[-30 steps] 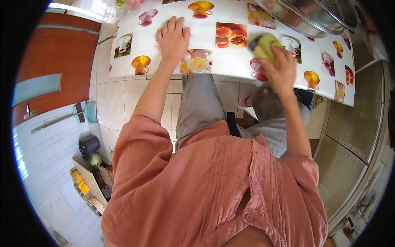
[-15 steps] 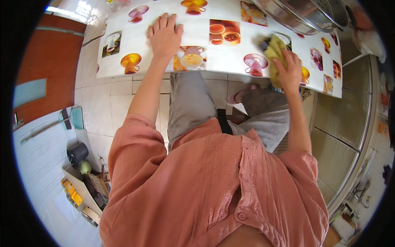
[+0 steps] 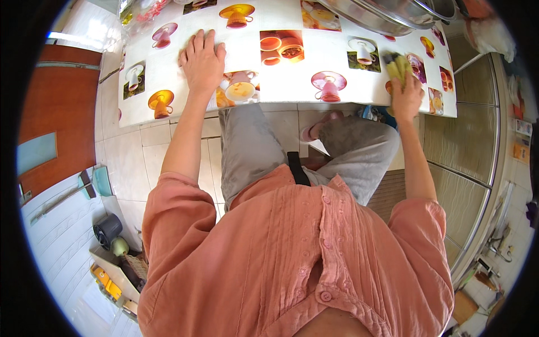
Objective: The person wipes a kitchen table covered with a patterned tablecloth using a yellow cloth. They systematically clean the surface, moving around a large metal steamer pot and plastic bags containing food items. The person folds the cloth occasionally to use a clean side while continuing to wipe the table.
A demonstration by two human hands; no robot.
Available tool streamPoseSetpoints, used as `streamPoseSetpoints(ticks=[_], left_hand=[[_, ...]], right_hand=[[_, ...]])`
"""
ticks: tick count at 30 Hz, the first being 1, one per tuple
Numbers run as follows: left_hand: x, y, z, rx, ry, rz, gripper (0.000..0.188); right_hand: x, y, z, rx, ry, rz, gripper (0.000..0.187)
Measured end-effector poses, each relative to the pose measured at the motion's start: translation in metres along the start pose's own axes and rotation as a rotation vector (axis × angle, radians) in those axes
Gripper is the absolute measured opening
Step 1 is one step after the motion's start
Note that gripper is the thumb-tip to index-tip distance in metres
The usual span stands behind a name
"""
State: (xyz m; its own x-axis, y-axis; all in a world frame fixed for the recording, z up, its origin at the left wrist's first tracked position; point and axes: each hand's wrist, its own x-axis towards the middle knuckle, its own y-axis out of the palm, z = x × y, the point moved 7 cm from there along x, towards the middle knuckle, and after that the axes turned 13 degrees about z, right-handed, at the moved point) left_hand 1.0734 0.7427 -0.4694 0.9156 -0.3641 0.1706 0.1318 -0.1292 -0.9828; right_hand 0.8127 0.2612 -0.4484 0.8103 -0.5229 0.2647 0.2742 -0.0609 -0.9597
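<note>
My left hand (image 3: 203, 63) lies flat on a white tablecloth (image 3: 236, 48) printed with cups and saucers, its fingers stretched out and holding nothing. Near the table's right front corner, my right hand (image 3: 407, 98) grips a yellow-green cloth (image 3: 397, 67) with a dark grey patch at its far end. That cloth is pressed on the tablecloth, bunched under the fingers and slightly smeared by motion.
Large metal bowls (image 3: 373, 14) stand at the table's far right. Clear plastic with red and yellow bits (image 3: 140, 11) sits at the far left. Tall glossy cabinet doors (image 3: 460, 135) flank the right side. A brown door (image 3: 59, 118) is on the left.
My right hand has slid the cloth to the right, away from the white printed cup it partly covered. The left hand stays flat at about the same spot. The view has shifted a little.
</note>
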Motion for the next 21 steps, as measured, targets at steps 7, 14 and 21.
streamPoseSetpoints(ticks=[7,14,21], left_hand=[[0.003,0.003,-0.001,0.015,-0.001,0.006,0.052],[0.003,-0.002,-0.003,-0.049,0.018,-0.040,0.050],[0.000,0.000,0.001,-0.069,0.006,-0.036,0.050]], right_hand=[[-0.029,-0.007,0.191,0.254,-0.383,0.095,0.049],[-0.065,-0.017,0.301,0.362,-0.706,0.270,0.049],[-0.028,-0.020,0.216,0.295,-0.767,0.214,0.046]])
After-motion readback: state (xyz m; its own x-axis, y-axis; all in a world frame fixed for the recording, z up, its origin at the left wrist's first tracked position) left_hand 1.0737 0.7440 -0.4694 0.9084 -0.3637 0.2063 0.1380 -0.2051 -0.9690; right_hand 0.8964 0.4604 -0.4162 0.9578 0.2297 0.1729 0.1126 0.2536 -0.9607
